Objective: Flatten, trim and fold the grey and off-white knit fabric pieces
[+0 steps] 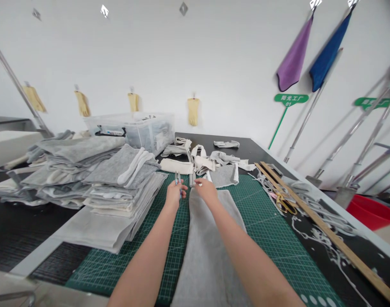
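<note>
A long piece of grey fabric [211,247] lies lengthwise in front of me on a green cutting mat [265,221]. My left hand [174,194] is closed on small metal scissors [177,177], their tips pointing away from me, just left of the fabric's far end. My right hand [207,190] rests over that far end, fingers pinched together at the fabric's edge. A narrow grey strip [192,179] lies between the hands, and whether the right fingers also grip it is hard to see.
Stacked grey fabric pieces [118,213] stand on the left, before a clear plastic box [140,130]. Cream and grey scraps [176,166] lie beyond my hands. To the right are a wooden strip [329,230], yellow-handled scissors [285,204], loose cords [336,251] and a red basin [372,211].
</note>
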Available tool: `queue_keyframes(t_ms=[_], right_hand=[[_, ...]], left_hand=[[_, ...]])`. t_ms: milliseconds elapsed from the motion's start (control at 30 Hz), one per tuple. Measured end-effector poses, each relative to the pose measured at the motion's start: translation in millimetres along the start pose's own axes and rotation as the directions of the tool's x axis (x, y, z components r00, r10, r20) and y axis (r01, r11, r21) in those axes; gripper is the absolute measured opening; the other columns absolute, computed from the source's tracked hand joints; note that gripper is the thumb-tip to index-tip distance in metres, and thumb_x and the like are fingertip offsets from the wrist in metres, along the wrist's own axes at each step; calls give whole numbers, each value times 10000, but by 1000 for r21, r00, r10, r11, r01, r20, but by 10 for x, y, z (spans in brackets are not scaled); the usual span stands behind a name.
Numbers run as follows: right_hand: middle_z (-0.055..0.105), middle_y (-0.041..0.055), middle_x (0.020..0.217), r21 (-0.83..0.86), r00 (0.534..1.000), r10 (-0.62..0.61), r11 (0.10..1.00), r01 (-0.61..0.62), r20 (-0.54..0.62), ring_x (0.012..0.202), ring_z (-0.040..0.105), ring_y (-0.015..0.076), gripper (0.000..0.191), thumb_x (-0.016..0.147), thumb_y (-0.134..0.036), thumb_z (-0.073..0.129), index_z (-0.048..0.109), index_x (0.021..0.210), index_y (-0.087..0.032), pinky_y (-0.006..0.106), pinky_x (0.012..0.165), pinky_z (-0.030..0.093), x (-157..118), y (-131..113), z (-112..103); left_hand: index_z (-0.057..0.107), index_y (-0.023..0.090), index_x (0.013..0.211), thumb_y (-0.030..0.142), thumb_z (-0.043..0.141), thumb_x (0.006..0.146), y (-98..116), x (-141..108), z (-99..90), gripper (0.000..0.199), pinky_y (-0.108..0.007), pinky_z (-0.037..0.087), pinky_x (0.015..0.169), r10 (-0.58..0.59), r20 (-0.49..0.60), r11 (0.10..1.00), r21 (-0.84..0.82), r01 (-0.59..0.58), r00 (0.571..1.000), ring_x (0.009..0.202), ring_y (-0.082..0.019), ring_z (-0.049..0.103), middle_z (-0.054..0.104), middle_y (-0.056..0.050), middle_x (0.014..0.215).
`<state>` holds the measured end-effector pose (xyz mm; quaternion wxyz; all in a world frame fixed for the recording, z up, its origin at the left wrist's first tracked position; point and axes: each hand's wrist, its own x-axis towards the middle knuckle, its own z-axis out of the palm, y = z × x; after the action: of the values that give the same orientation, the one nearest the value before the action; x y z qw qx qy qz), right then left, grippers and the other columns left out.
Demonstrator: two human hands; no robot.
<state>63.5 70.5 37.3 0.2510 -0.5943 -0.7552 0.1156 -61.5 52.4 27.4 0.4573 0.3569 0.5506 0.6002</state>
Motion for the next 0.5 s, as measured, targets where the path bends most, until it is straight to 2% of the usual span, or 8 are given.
queue_keyframes(t_ms=[100,200,367,500], right_hand=[[517,0,937,-4,1000,-3,1000,3,12,880,452,140,238,697,-259,438,581,886,-238,226,730,332,13,244,147],[509,-7,916,-7,1000,-18,1000,18,14,881,437,127,220,687,-240,455,591,860,-247,207,745,314,-17,387,274],[485,3,929,-22,999,29,999,-29,-24,890,423,157,216,700,-302,450,585,868,-282,255,744,305,16,410,366],[473,39,906,-29,994,102,994,-103,-44,832,444,202,252,694,-380,444,571,894,-295,314,660,319,64,370,406]], left_hand=[[465,140,911,324,390,682,12,-36,24,303,-169,167,298,6,42,999,-36,-5,999,311,-40,289,416,34,498],[496,117,857,421,332,711,-43,-10,24,375,-174,133,302,-79,73,994,-64,83,994,310,-33,260,379,32,483],[497,105,858,367,317,725,-155,110,-59,345,-180,132,320,-197,48,974,-104,201,979,322,-29,264,377,27,513],[511,107,859,363,352,715,-147,143,-97,334,-177,141,332,-169,41,979,-110,173,985,343,-23,285,398,17,552]])
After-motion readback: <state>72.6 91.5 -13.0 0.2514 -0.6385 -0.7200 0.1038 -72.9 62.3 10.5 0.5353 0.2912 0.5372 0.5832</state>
